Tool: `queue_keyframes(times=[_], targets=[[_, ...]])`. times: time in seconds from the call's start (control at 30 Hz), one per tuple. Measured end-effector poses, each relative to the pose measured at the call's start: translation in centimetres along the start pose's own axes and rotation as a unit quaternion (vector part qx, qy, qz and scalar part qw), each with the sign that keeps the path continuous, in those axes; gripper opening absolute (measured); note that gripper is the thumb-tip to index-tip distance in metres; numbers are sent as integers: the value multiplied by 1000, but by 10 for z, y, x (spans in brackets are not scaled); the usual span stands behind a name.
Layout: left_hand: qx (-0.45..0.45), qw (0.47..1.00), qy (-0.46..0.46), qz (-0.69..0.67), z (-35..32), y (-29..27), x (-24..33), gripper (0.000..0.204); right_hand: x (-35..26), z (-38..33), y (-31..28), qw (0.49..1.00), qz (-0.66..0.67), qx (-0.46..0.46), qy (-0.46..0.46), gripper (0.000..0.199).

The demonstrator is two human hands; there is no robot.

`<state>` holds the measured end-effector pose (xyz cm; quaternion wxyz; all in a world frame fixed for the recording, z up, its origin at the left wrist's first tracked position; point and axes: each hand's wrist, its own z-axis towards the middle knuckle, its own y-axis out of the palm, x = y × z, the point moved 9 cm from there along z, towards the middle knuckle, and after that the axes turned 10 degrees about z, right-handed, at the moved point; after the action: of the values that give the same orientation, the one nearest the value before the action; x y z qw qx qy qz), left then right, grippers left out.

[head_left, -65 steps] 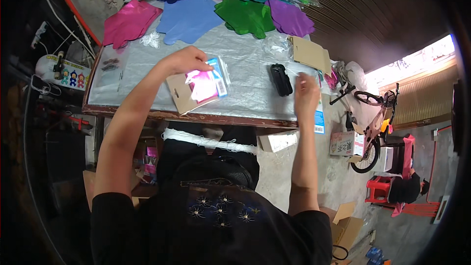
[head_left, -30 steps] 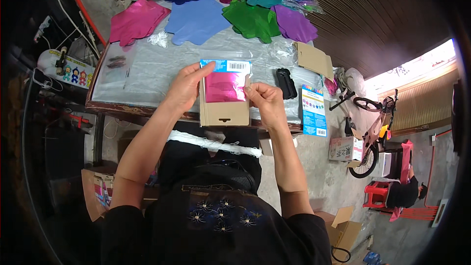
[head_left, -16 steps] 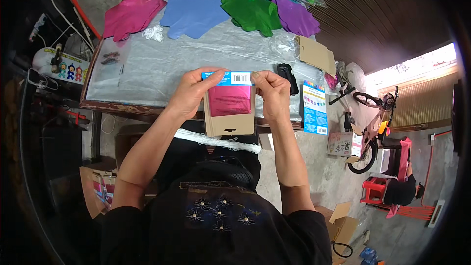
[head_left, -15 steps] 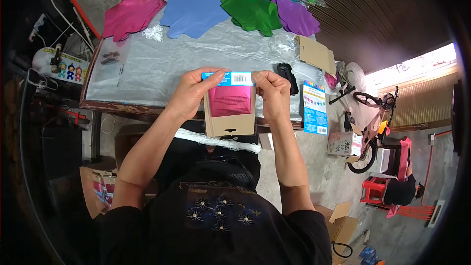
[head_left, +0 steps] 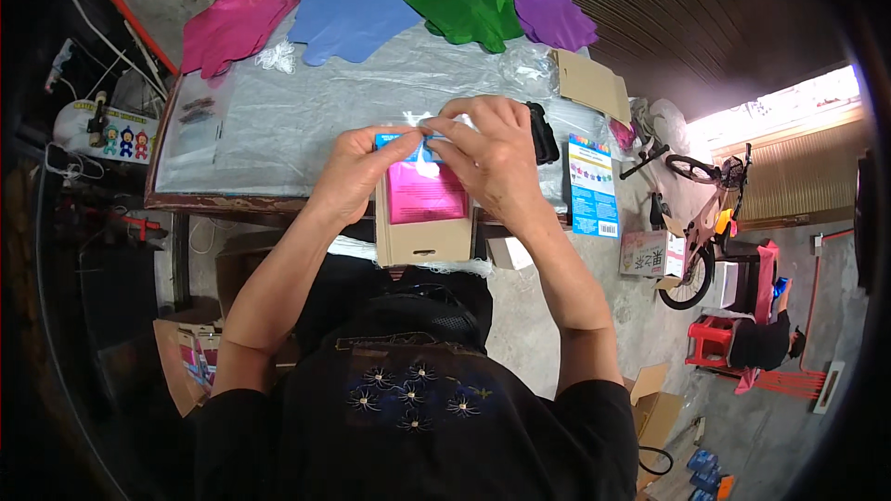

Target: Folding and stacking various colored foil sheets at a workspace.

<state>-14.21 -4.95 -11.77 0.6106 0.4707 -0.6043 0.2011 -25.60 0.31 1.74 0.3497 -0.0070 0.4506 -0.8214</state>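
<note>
Over the table's front edge I hold a flat cardboard packet [head_left: 399, 248] with a hang slot at its near end. A shiny pink foil sheet [head_left: 423, 206] covers its middle, and a blue printed strip [head_left: 399, 142] lies across its far end. My left hand [head_left: 356, 174] is closed, thumb on top, at the left corner of that strip. With fingers bent together, my right hand [head_left: 494, 153] pinches the strip around its middle and hides the right part. What lies right under those fingertips is hidden.
Across the table's back lie folded foil shapes in pink [head_left: 239, 26], light blue [head_left: 355, 23], green [head_left: 464, 9] and purple [head_left: 549, 14]. A black tray-like object [head_left: 543, 134] and a blue printed card [head_left: 594, 187] are at the right. A person [head_left: 763, 343] sits at far right.
My right hand has moved left from the strip's right corner to its middle, its fingers now bent over it. My left hand keeps its corner. The view has shifted slightly.
</note>
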Motion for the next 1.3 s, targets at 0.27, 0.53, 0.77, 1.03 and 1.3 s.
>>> queue_keyframes(times=[0.27,0.53,0.77,1.03,1.3], targets=[[-14,970,124,206,-15,5,32,25,-4,1,5,997,11,-53,-51,25],[-35,964,97,246,-18,6,29,21,-16,-4,14,991,-21,-60,-114,17],[-23,966,93,241,-20,9,31,21,-9,-5,14,996,-17,2,-86,16],[-28,975,86,203,-21,12,32,21,1,-8,13,995,84,-16,-43,12],[-52,958,59,276,-19,18,25,21,7,-18,13,992,114,-53,-28,10]])
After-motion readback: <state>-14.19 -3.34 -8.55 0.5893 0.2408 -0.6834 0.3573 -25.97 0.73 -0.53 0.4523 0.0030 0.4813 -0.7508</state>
